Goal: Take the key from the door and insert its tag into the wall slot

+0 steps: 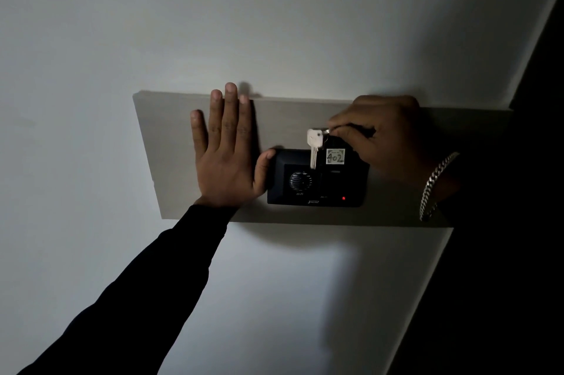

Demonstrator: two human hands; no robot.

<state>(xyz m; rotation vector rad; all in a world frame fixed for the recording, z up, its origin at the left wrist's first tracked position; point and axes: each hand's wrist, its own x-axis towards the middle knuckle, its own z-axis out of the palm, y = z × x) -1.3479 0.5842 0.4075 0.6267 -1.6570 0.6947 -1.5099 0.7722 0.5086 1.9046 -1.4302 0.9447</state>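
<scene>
The key (314,145) is already off the door and dangles over the black wall unit (317,182) from the right hand (387,139), whose grip pinches its ring, the tag (335,156) apparently part-way into the slot, while the left hand (225,155) lies spread flat on the panel (171,142).

The scene was dim, lit by one patch of light centred between the left hand (224,155) and the right hand (384,136). Brightness fell away quickly outward from the hands, and the area right of the right hand was nearly black. The left hand's fingertips cast a soft shadow just above them. Edges looked slightly soft and grainy.
</scene>
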